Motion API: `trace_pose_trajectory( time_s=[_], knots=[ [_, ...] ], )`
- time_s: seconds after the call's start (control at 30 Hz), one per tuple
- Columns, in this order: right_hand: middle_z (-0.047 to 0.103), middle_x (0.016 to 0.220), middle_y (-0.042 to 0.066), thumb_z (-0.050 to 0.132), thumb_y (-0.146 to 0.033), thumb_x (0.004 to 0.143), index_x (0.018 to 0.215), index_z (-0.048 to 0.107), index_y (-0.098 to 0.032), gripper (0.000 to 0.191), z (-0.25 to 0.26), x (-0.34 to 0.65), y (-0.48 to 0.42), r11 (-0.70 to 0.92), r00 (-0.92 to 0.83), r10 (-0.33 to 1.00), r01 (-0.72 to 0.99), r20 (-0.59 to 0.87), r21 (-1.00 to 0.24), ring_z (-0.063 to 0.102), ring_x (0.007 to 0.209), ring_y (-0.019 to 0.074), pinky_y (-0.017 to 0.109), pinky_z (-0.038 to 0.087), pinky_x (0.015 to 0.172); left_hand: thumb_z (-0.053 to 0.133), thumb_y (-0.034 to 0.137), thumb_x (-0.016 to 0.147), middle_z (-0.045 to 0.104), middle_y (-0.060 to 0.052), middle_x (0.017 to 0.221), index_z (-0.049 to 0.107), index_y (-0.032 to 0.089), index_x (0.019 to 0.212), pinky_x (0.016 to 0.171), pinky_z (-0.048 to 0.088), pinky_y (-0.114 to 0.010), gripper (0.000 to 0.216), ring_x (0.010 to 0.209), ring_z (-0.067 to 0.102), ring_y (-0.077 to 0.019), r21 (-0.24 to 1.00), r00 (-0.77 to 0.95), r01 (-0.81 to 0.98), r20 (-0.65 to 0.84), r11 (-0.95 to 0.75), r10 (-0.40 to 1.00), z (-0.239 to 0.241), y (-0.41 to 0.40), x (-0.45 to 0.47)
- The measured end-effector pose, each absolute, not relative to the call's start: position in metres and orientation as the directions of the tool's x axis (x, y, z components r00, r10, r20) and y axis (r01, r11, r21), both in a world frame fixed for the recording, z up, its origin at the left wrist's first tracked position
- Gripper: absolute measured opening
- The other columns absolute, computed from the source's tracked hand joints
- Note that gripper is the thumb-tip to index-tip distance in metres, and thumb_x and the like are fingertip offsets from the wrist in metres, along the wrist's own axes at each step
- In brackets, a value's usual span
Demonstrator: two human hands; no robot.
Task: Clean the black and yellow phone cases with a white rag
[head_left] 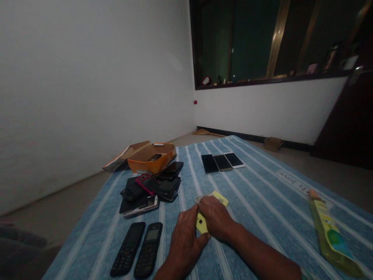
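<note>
My left hand [188, 237] is closed on a flat yellow phone-like piece [201, 223] with a small dark square on it. My right hand [217, 216] lies over the same spot, its fingers bent down and their tips hidden. A pale, crumpled bit of material [199, 199] shows by its fingers; what it is I cannot make out. Beyond the right hand a yellow rounded end [220, 197] sticks out, and whether it belongs to the same piece is hidden. Left of my hands lie two black keypad phones [128, 249], side by side.
A heap of phones [140, 190] sits before an opened orange box [151, 159]. Three touchscreen phones [223, 162] lie in a row farther back. A bottle of yellowish liquid [332, 233] rests on its side at right, all on a blue striped cloth [256, 194].
</note>
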State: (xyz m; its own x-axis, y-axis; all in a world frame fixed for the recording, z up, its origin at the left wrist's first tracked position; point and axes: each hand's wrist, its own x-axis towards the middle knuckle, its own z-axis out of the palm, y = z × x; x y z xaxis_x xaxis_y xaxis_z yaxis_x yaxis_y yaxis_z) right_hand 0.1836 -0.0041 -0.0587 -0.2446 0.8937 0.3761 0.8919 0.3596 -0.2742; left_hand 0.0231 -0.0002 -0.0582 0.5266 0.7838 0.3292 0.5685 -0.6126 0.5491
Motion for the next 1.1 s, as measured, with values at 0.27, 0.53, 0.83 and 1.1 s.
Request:
trace_pose_trajectory(
  time_s=[0.27, 0.53, 0.83, 1.1],
  knots=[
    [0.063, 0.124, 0.009, 0.044, -0.012, 0.093, 0.115, 0.066, -0.02, 0.032, -0.057, 0.208, 0.002, 0.191, -0.067, 0.939, 0.918, 0.339, -0.348, 0.053, 0.117, 0.0197, 0.032, 0.036, 0.1, 0.065, 0.026, 0.069, 0.063, -0.013, 0.12, 0.052, 0.015, 0.126, 0.093, 0.046, -0.049, 0.059, 0.107, 0.056, -0.0315, 0.548, 0.52, 0.586, 0.311, -0.597, 0.796, -0.055, -0.001, 0.023],
    [0.06, 0.129, 0.014, 0.041, -0.013, 0.095, 0.118, 0.065, -0.015, 0.033, -0.063, 0.206, -0.006, 0.09, 0.012, 0.947, 0.949, 0.322, -0.302, 0.05, 0.124, 0.0242, 0.036, 0.039, 0.102, 0.064, 0.028, 0.07, 0.065, -0.011, 0.115, 0.055, 0.018, 0.12, 0.089, 0.047, -0.047, 0.052, 0.101, 0.058, -0.0302, 0.567, 0.531, 0.543, 0.338, -0.619, 0.777, -0.05, -0.003, 0.023],
    [0.052, 0.139, 0.016, 0.045, -0.008, 0.092, 0.127, 0.059, -0.014, 0.038, -0.069, 0.193, -0.019, 0.084, 0.001, 0.949, 0.963, 0.316, -0.255, 0.041, 0.134, 0.0293, 0.046, 0.032, 0.11, 0.064, 0.027, 0.07, 0.066, -0.01, 0.112, 0.057, 0.018, 0.118, 0.088, 0.048, -0.047, 0.05, 0.1, 0.059, -0.0301, 0.538, 0.53, 0.563, 0.348, -0.628, 0.773, -0.054, 0.0, 0.024],
    [0.052, 0.141, 0.012, 0.054, -0.016, 0.09, 0.135, 0.053, -0.018, 0.045, -0.068, 0.18, -0.027, 0.306, -0.187, 0.918, 0.896, 0.351, -0.322, 0.042, 0.134, 0.0255, 0.044, 0.029, 0.113, 0.063, 0.027, 0.07, 0.067, -0.01, 0.113, 0.058, 0.02, 0.118, 0.09, 0.049, -0.046, 0.049, 0.101, 0.06, -0.0299, 0.532, 0.513, 0.566, 0.371, -0.63, 0.774, -0.052, -0.001, 0.026]
  ],
)
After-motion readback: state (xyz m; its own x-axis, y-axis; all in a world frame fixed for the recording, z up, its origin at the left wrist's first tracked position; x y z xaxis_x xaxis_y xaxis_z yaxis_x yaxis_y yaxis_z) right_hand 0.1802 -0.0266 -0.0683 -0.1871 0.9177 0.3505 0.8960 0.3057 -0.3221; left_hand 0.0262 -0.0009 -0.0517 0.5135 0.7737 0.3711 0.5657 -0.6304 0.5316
